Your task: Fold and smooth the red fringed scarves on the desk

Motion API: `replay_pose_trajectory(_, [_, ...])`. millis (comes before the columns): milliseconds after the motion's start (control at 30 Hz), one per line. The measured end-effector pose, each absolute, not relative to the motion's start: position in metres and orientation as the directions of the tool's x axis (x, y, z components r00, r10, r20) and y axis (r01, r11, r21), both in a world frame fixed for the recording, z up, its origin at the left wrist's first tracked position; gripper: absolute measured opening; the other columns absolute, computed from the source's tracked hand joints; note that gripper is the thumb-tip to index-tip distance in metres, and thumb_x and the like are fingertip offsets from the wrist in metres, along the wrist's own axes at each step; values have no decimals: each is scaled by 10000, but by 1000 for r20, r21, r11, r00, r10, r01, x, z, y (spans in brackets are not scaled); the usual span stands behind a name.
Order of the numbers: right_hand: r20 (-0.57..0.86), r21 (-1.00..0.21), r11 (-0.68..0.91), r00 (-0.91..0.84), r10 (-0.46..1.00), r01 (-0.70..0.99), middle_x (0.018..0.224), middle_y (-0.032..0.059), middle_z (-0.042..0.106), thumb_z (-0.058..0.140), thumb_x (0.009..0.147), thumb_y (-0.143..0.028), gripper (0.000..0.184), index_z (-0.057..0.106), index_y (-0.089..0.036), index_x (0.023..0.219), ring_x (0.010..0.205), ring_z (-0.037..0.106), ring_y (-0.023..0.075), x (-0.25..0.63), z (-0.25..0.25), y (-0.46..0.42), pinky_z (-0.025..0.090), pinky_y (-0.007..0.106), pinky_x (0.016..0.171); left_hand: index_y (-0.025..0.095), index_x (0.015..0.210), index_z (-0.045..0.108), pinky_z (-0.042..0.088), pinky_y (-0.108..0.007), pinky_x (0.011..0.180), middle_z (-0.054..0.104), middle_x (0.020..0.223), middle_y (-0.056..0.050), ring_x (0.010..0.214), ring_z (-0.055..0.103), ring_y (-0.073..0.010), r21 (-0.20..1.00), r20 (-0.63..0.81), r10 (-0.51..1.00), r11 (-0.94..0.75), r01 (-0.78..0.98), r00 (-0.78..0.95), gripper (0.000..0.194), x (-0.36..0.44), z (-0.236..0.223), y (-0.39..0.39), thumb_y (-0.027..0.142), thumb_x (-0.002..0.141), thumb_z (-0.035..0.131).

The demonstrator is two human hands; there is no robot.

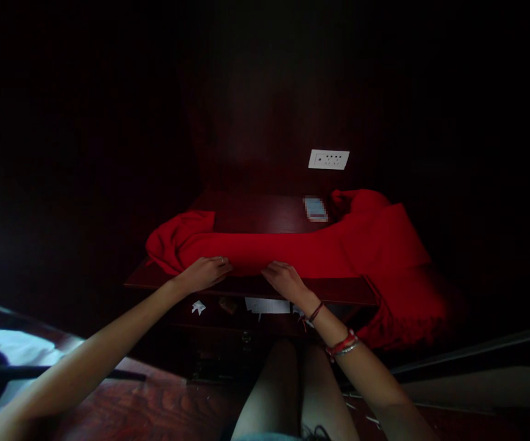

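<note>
A long red scarf [287,248] lies folded into a strip across the dark wooden desk [256,214]. Its left end is bunched up; the right end spreads wide and hangs over the side, with what looks like a fringe at the bottom. My left hand [206,273] has its fingers closed on the strip's front edge, left of the middle. A short way to the right, my right hand [286,280] pinches that same edge, fingers bent together. Between the two hands the cloth lies fairly flat.
A phone-like object [315,209], blurred out, lies behind the scarf. Above it, a white power socket [329,159] sits on the dark wall. Below the desktop, an open shelf holds a small white scrap [198,307] and a pale flat item [267,305].
</note>
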State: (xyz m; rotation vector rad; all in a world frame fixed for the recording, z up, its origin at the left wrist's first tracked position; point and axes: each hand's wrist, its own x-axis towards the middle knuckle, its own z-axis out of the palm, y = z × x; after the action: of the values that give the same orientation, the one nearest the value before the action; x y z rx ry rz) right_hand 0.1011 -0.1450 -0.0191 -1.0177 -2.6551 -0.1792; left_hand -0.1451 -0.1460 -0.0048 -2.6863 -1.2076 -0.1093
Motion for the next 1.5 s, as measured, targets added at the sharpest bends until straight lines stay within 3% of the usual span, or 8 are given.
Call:
replay_pose_trajectory(167, [317,37,713,-685,656,700,761,33,546,369,822,-193,205,572,-172,804,745,461,125,103,-20,-144,351,226,670,187,943,529,397,-265,701,512,892,-71,823,490,-160,-226,186,697,-656,720,693,263,-132,-12,-149,164,831,292])
replay_pose_trajectory(433, [373,8,702,-653,659,712,748,30,531,338,834,-208,233,561,-165,780,725,452,123,103,-21,-144,352,226,668,185,936,516,381,-270,768,484,880,-57,861,454,-157,-196,218,673,-679,707,707,259,-137,-16,-146,126,823,290])
replay_pose_trajectory(667, [422,-64,686,-603,677,725,805,36,541,377,818,-201,199,562,-178,888,785,461,126,118,-24,-145,366,226,708,198,941,495,386,-212,667,478,873,-23,774,474,-121,-152,220,673,-692,706,706,224,-137,-9,-148,306,837,329])
replay_pose_trajectory(867, [451,-17,654,-578,680,756,730,33,541,411,800,-193,166,575,-176,780,732,466,131,119,-26,-144,361,224,673,186,844,514,358,-224,643,486,794,-28,731,449,-130,-274,267,664,-642,716,698,184,-135,-15,-153,179,827,331])
replay_pose_trajectory(1100, [480,103,616,-581,657,781,715,37,538,388,810,-201,193,563,-168,736,718,457,138,117,-22,-141,342,231,650,176,822,504,360,-244,690,468,820,-47,782,428,-156,-299,343,640,-619,726,687,169,-135,-22,-143,118,791,349])
replay_pose_trajectory(1200, [482,93,614,-575,661,784,726,40,541,388,811,-208,191,566,-169,755,731,458,141,118,-21,-138,344,234,656,173,822,502,363,-246,700,460,820,-49,790,428,-158,-238,363,641,-638,732,676,179,-135,-24,-140,88,771,353])
replay_pose_trajectory(1400, [465,38,697,-630,622,716,828,48,544,406,805,-226,186,551,-177,912,799,462,140,122,-20,-142,350,248,721,169,818,503,350,-230,759,465,829,-33,812,440,-130,68,404,652,-720,690,641,183,-138,-23,-143,79,754,356])
replay_pose_trajectory(1500, [442,71,715,-665,602,695,838,49,549,404,806,-218,193,551,-184,926,810,462,146,120,-18,-146,346,263,733,168,819,513,360,-218,714,476,778,-18,747,454,-117,152,352,664,-736,660,660,142,-139,-14,-145,152,778,378])
